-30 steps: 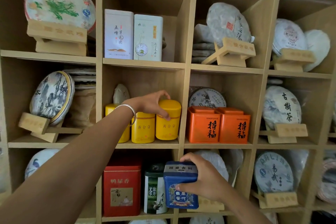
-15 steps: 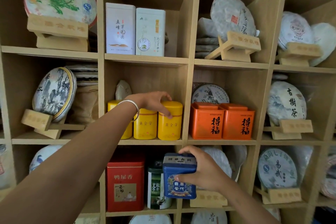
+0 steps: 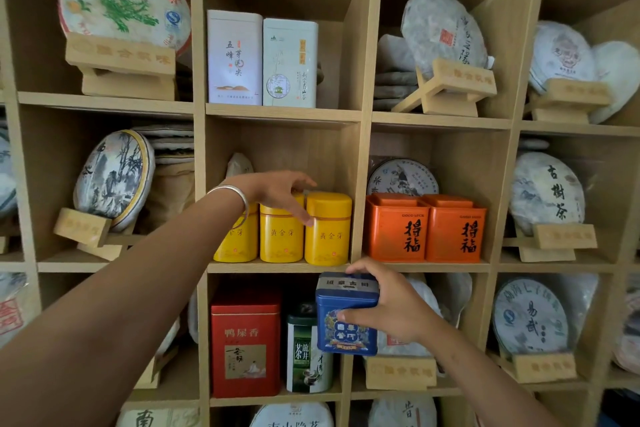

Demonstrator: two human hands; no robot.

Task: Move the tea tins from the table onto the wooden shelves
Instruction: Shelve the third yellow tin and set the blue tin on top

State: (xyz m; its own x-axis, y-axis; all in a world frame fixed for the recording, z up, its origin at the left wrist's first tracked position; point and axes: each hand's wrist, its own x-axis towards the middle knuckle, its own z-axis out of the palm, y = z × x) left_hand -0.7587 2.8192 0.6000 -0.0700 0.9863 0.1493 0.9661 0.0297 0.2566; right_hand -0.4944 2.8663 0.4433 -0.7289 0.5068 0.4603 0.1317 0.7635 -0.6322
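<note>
Right hand [image 3: 388,305] clasps blue tin [image 3: 344,317]; left hand [image 3: 277,189] on yellow tins [image 3: 282,232].

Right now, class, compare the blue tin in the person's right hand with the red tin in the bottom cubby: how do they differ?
The blue tin is held off the shelf board by the right hand; the red tin stands on it. The blue tin tilts slightly and overlaps the cubby's divider; the red tin sits upright inside. The blue tin looks shorter than the red tin. Both are boxy lidded tins with printed Chinese labels.
</note>
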